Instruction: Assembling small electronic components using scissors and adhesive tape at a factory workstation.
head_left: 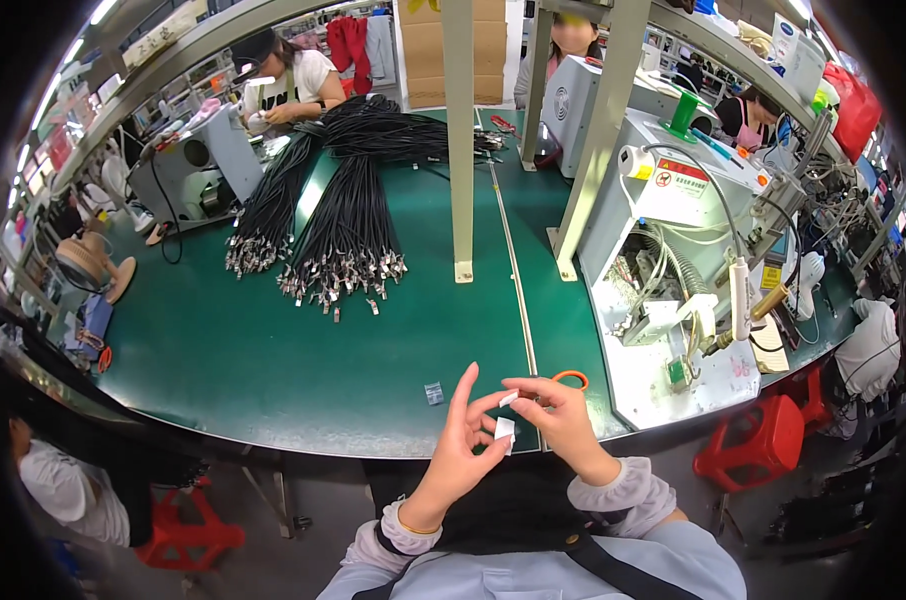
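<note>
Both my hands are raised close together over the near edge of the green table (223, 360). Thumb and fingers of my left hand (460, 445) pinch a small white slip (504, 430), while its index finger points up and away. My right hand (561, 418) grips another small white piece (509, 398) between thumb and index finger, just above the first. Whether these are paper or stickers is too small to tell. A small grey-blue patterned piece (433, 393) lies left of my hands. Behind my right hand shows an orange loop handle (573, 377); the rest is hidden.
Bundles of black cables (348, 215) with metal connector ends lie across the table's far left. A grey machine (663, 260) with tubes and a hanging white tool stands at the right. Metal posts (460, 150) rise from the table. Co-workers (293, 85) sit opposite. Red stools (753, 440) stand below.
</note>
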A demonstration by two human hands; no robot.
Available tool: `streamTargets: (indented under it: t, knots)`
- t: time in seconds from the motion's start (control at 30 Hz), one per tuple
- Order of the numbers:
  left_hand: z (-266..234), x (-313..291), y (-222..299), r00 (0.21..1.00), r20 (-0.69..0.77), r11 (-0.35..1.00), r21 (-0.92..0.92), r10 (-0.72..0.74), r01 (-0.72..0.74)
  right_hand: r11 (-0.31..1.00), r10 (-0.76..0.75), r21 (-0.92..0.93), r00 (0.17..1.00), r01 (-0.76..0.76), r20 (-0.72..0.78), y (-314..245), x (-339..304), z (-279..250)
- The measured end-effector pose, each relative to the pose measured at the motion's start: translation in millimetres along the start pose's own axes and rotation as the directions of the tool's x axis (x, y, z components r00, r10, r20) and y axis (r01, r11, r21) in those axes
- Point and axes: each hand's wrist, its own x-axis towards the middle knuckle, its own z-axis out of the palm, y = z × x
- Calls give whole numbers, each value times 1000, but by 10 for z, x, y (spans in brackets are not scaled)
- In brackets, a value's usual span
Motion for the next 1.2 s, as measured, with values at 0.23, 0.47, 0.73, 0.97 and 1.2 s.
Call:
streamTargets:
  t: [0.23, 0.47, 0.73, 0.97, 1.2]
  knots:
    - [25, -42, -12, 1000, -27, 992, -123, -6, 3, 846, -375, -449, 919, 286, -122, -11, 12, 88]
    - [6, -143, -39, 997, -16, 983, -172, -70, 66, 638, -633, -631, 767, 441, -102, 42, -63, 107]
    - [32, 50, -3, 998, -17, 964, -262, -59, 53, 647, -622, -625, 777, 437, -101, -85, 43, 42]
    - [11, 147, 190, 980, -154, 986, -92, 122, -137, 991, 17, 131, 991, -35, 130, -486, 47, -97]
    - [31, 22, 217, 980, -164, 988, -83, 115, -130, 997, 69, -43, 944, -59, 321, -468, 81, -94]
